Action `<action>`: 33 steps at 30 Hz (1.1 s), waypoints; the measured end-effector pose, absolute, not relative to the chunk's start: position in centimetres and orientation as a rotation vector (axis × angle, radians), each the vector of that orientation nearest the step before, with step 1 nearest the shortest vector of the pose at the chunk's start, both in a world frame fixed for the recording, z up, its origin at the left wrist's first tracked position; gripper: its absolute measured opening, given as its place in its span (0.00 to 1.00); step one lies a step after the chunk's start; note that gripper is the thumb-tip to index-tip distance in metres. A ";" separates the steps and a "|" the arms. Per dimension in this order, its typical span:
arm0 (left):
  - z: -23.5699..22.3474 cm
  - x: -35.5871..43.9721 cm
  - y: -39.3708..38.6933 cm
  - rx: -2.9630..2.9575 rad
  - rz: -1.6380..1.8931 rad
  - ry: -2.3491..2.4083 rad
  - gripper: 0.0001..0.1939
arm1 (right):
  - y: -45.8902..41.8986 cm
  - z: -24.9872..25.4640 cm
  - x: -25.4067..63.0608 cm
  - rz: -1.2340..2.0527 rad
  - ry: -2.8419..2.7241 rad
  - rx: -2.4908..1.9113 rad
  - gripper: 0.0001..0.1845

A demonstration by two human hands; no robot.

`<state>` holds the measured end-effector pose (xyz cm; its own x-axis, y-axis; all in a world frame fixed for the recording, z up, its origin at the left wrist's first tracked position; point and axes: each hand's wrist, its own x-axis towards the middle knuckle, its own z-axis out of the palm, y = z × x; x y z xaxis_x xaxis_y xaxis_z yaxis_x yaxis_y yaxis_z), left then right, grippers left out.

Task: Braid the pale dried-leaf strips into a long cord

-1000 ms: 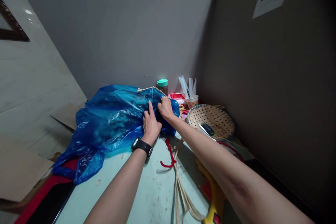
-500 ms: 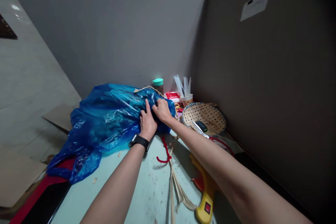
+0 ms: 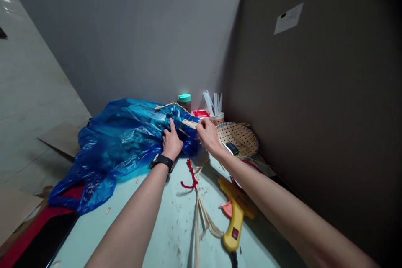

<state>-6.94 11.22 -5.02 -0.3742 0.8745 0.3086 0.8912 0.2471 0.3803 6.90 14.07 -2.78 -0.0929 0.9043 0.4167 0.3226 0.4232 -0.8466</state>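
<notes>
A crumpled blue plastic bag (image 3: 122, 138) lies across the left of the tabletop. My left hand (image 3: 172, 142), with a black watch on the wrist, rests on its right end, index finger stretched along the plastic and other fingers curled into it. My right hand (image 3: 207, 133) pinches a bundle of pale, dry fibre strips (image 3: 189, 124) at the bag's right end; the strips' far ends are hidden by the plastic. Below the hands lies a bent red fuzzy wire (image 3: 192, 173), touching a bunch of similar dry strips (image 3: 202, 215).
A yellow glue gun (image 3: 234, 222) lies at the right front. A woven basket (image 3: 240, 139), a cup of clear glue sticks (image 3: 217, 118) and a green-lidded jar (image 3: 184, 101) stand behind. Grey panels (image 3: 141, 42) close off the back and right. A red-and-black object (image 3: 47, 234) sits at the left edge.
My right hand has drawn back to the right from the bag, and pale strips now show in its fingers. My left hand stays on the bag. The view has shifted slightly.
</notes>
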 end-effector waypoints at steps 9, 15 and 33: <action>-4.8 -6.8 10.8 -1.785 -0.752 -2.437 0.46 | 9.1 -0.1 15.1 1.080 -1.141 -0.821 0.05; -5.1 -6.3 9.3 -1.848 -0.796 -2.385 0.33 | 5.7 1.2 18.1 1.130 -1.016 -0.704 0.02; 3.5 0.0 2.1 -2.555 -2.911 -2.000 0.20 | 1.7 -1.3 17.4 0.201 -1.874 -0.612 0.10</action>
